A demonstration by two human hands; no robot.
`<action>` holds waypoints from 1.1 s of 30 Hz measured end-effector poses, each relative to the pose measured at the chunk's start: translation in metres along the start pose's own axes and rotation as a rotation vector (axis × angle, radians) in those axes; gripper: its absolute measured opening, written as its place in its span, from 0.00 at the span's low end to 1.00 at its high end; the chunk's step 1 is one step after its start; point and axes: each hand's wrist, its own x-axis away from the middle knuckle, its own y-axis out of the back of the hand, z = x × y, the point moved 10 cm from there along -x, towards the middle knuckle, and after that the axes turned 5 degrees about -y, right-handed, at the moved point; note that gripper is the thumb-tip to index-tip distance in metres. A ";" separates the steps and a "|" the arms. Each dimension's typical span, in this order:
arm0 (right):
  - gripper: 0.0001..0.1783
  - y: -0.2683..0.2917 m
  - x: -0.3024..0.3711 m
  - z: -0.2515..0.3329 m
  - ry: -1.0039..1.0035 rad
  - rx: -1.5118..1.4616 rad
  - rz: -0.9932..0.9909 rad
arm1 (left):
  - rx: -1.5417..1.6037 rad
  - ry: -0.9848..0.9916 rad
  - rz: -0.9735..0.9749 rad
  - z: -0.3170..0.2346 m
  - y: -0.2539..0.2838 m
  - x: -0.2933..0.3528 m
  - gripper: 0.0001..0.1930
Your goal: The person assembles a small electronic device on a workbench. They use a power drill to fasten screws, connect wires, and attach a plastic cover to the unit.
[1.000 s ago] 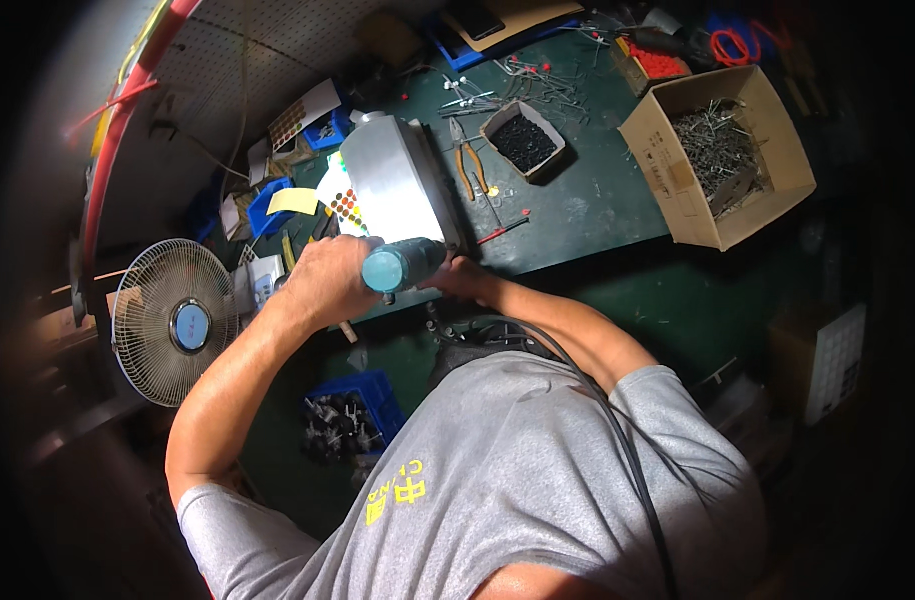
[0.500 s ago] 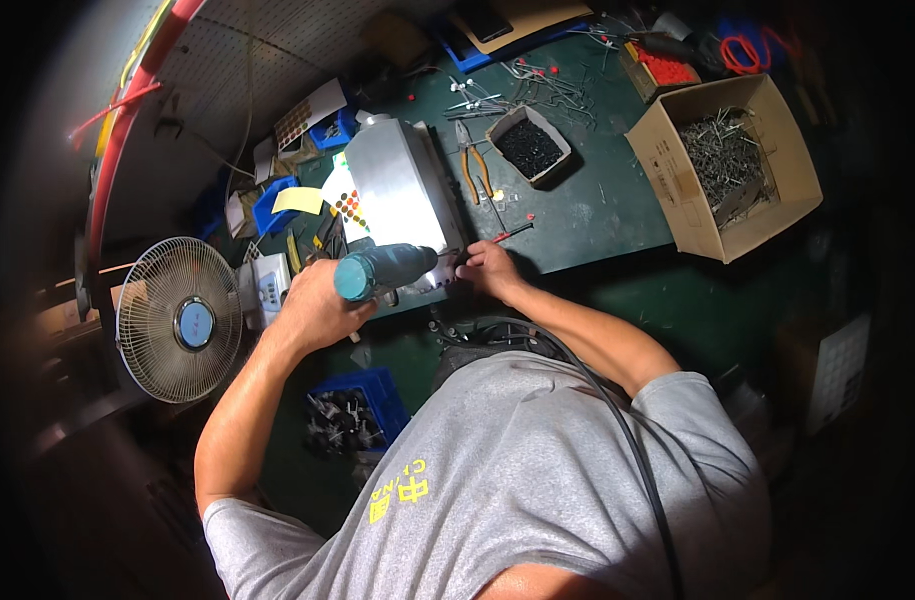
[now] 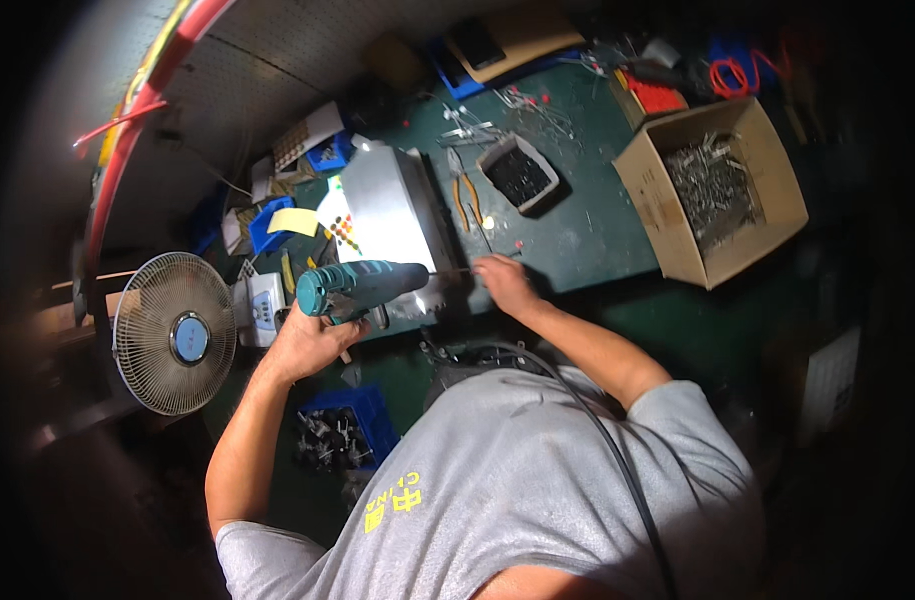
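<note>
A teal power drill [image 3: 373, 285] is gripped in my left hand [image 3: 318, 343], its nose turned to the right over the near end of a silver metal box [image 3: 383, 195]. From its chuck a thin bit reaches toward my right hand [image 3: 508, 283]. The fingers of that hand are closed just right of the box, near the bit's tip; what they pinch, if anything, is too small to make out. Close beyond them lies a thin tool partly covered by the hand. Pliers with orange handles [image 3: 468, 200] lie right of the box.
A small tub of black parts [image 3: 519, 175] stands beyond the pliers. At the right sits a cardboard box [image 3: 688, 250] full of metal pins. A fan [image 3: 178, 345] stands on the left, and a blue bin [image 3: 380, 425] of dark parts is below the bench edge.
The drill has swung from upright-looking to lying sideways and shifted left with my left hand. My right hand has moved right, away from the metal box's near corner. The view has shifted slightly.
</note>
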 end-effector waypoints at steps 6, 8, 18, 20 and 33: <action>0.10 0.059 0.000 -0.107 -0.246 0.373 -0.066 | -0.042 -0.112 -0.155 0.004 0.059 -0.015 0.17; 0.12 0.066 0.001 -0.110 -0.252 0.454 -0.070 | -0.027 -0.077 -0.210 -0.004 0.080 -0.017 0.18; 0.29 -0.032 0.030 -0.104 -0.775 -0.051 0.391 | 0.043 -0.115 -0.467 0.069 0.189 -0.095 0.08; 0.33 -0.069 0.038 -0.053 -0.952 -0.245 0.531 | 0.113 -0.109 -0.462 0.089 0.197 -0.110 0.09; 0.48 -0.155 0.063 -0.026 -1.210 -0.370 0.645 | 0.297 -0.180 -0.398 0.162 0.227 -0.139 0.23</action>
